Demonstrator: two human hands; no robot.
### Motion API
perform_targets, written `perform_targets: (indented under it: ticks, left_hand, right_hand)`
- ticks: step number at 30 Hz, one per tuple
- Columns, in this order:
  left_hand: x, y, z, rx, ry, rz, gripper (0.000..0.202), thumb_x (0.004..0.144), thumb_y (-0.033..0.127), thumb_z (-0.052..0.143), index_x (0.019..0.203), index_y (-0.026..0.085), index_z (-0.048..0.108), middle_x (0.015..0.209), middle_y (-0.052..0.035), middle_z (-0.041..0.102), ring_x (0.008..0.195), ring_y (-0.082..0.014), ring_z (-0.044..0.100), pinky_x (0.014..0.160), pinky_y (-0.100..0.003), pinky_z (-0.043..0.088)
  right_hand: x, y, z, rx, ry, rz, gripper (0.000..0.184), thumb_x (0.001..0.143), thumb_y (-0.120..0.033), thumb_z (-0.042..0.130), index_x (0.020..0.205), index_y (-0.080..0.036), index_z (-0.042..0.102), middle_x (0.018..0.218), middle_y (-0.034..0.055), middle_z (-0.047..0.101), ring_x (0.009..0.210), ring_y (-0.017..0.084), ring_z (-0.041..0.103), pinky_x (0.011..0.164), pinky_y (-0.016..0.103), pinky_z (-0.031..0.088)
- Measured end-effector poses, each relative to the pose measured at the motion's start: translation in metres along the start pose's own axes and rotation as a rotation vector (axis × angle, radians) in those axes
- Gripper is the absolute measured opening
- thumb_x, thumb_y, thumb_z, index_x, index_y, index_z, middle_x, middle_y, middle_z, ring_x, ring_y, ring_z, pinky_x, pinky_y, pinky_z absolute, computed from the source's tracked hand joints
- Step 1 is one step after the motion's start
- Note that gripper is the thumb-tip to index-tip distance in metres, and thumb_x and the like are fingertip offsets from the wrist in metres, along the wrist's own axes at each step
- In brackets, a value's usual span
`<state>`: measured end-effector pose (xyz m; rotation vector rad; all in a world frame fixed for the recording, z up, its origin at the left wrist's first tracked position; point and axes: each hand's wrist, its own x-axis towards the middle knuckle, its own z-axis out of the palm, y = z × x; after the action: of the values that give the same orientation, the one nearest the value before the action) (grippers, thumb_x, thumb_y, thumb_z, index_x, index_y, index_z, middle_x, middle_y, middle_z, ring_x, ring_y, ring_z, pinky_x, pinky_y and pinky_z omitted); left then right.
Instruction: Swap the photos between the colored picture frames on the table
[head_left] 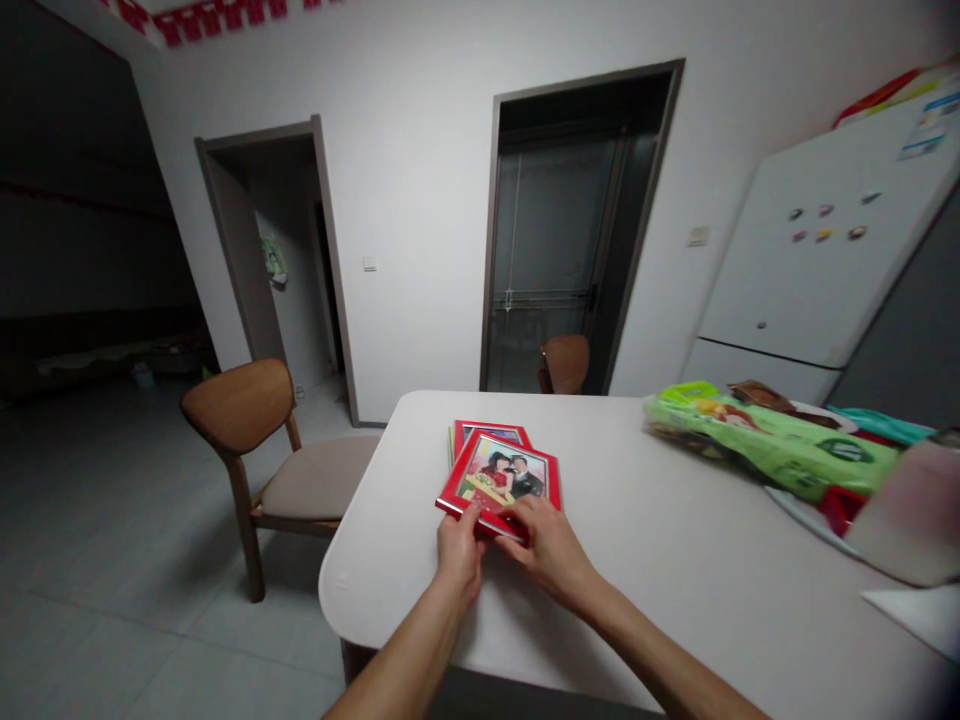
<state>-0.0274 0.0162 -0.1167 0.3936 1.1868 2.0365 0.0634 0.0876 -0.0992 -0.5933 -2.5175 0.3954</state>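
Observation:
A red picture frame [555,484] with a photo of two people lies tilted over the near part of a second red picture frame [491,426] on the white table. My left hand [460,552] grips its near left edge, thumb on top and fingers underneath. At the near right edge, my right hand [545,545] has its fingers curled over the border. Both hands are closed on the upper picture frame. Most of the lower one is covered, and a greenish edge shows at its left side.
The white table [637,600] has a rounded left corner. Toward its right side lie a green plastic package [780,440], a pinkish container [911,515] and a white sheet [919,612]. A wooden chair [240,410] stands left, another chair [566,362] behind, and a white fridge [810,270] at right.

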Motion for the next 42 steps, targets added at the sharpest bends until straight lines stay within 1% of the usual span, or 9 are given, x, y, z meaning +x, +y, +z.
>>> perform_targets:
  ticks: [3, 6, 10, 13, 17, 21, 30, 35, 42]
  left_hand:
    - [-0.024, 0.002, 0.002, 0.031, -0.001, 0.065, 0.035, 0.064, 0.034, 0.06, 0.091, 0.013, 0.055, 0.086, -0.0057, 0.064, 0.08, -0.0195, 0.059, 0.067, -0.025, 0.046]
    - [-0.06, 0.013, 0.0, 0.274, -0.094, 0.22, 0.027, 0.07, 0.029, 0.055, 0.091, 0.013, 0.057, 0.087, -0.0058, 0.064, 0.084, -0.0192, 0.058, 0.074, -0.026, 0.045]
    - [-0.102, 0.025, -0.004, 0.837, -0.348, 0.708, 0.03, 0.075, 0.021, 0.045, 0.102, 0.012, 0.053, 0.092, -0.009, 0.063, 0.081, -0.0182, 0.059, 0.073, -0.027, 0.047]
    - [-0.115, 0.021, -0.01, 1.061, -0.548, 1.204, 0.041, 0.072, 0.023, 0.043, 0.109, 0.007, 0.045, 0.102, -0.0154, 0.059, 0.095, -0.0216, 0.055, 0.08, -0.029, 0.046]
    - [-0.114, -0.003, -0.017, 1.204, -0.485, 1.488, 0.035, 0.076, 0.029, 0.036, 0.102, 0.011, 0.051, 0.094, -0.0092, 0.064, 0.09, -0.0191, 0.058, 0.073, -0.026, 0.049]
    - [-0.108, -0.031, -0.022, 1.34, -0.395, 1.516, 0.032, 0.077, 0.029, 0.032, 0.094, 0.014, 0.056, 0.092, -0.0044, 0.065, 0.086, -0.0169, 0.06, 0.066, -0.024, 0.051]
    - [-0.1, -0.057, -0.021, 1.57, -0.37, 1.408, 0.025, 0.08, 0.02, 0.035, 0.093, 0.017, 0.056, 0.096, -0.0025, 0.064, 0.091, -0.0163, 0.057, 0.069, -0.023, 0.048]
    - [-0.101, -0.06, -0.024, 1.623, -0.448, 1.276, 0.025, 0.081, 0.021, 0.036, 0.097, 0.017, 0.054, 0.102, -0.0038, 0.061, 0.097, -0.0175, 0.054, 0.075, -0.025, 0.046]
    - [-0.105, -0.065, -0.028, 1.605, -0.494, 1.255, 0.025, 0.081, 0.021, 0.035, 0.098, 0.016, 0.053, 0.102, -0.0036, 0.061, 0.098, -0.018, 0.053, 0.073, -0.025, 0.047]
  right_hand:
    - [-0.011, -0.003, -0.018, 0.275, 0.138, 0.146, 0.039, 0.069, -0.039, 0.048, 0.102, -0.018, 0.053, 0.107, 0.0098, 0.051, 0.1, 0.022, 0.045, 0.087, 0.037, 0.033]
    - [-0.024, -0.006, -0.037, 0.618, 0.209, 0.389, 0.056, 0.07, -0.046, 0.044, 0.119, -0.02, 0.039, 0.121, 0.0097, 0.043, 0.11, 0.022, 0.04, 0.09, 0.038, 0.033]
    - [-0.048, -0.021, -0.056, 1.09, 0.251, 0.604, 0.061, 0.07, -0.052, 0.042, 0.124, -0.028, 0.029, 0.123, 0.0055, 0.044, 0.108, 0.022, 0.044, 0.08, 0.037, 0.043]
    - [-0.066, -0.03, -0.061, 1.374, 0.212, 0.658, 0.056, 0.07, -0.047, 0.044, 0.12, -0.022, 0.038, 0.109, 0.0081, 0.056, 0.096, 0.024, 0.053, 0.073, 0.036, 0.047]
    - [-0.076, -0.021, -0.05, 1.48, 0.004, 0.719, 0.045, 0.069, -0.036, 0.048, 0.108, -0.014, 0.05, 0.088, 0.0102, 0.065, 0.079, 0.024, 0.061, 0.07, 0.036, 0.048]
    - [-0.071, 0.008, -0.027, 1.256, -0.088, 0.689, 0.044, 0.065, -0.026, 0.05, 0.107, -0.012, 0.05, 0.084, 0.0086, 0.066, 0.073, 0.021, 0.062, 0.068, 0.034, 0.047]
    - [-0.06, 0.04, 0.002, 0.222, 0.01, 0.474, 0.042, 0.06, -0.018, 0.042, 0.101, -0.013, 0.053, 0.093, 0.009, 0.061, 0.083, 0.019, 0.056, 0.076, 0.028, 0.041]
    - [-0.066, 0.041, 0.006, 0.049, -0.016, 0.356, 0.042, 0.061, -0.016, 0.042, 0.101, -0.013, 0.052, 0.085, 0.0081, 0.058, 0.08, 0.018, 0.053, 0.075, 0.027, 0.04]
    - [-0.068, 0.039, 0.008, -0.024, -0.06, 0.293, 0.037, 0.066, -0.017, 0.042, 0.1, -0.012, 0.056, 0.095, 0.0102, 0.052, 0.089, 0.017, 0.05, 0.082, 0.027, 0.037]
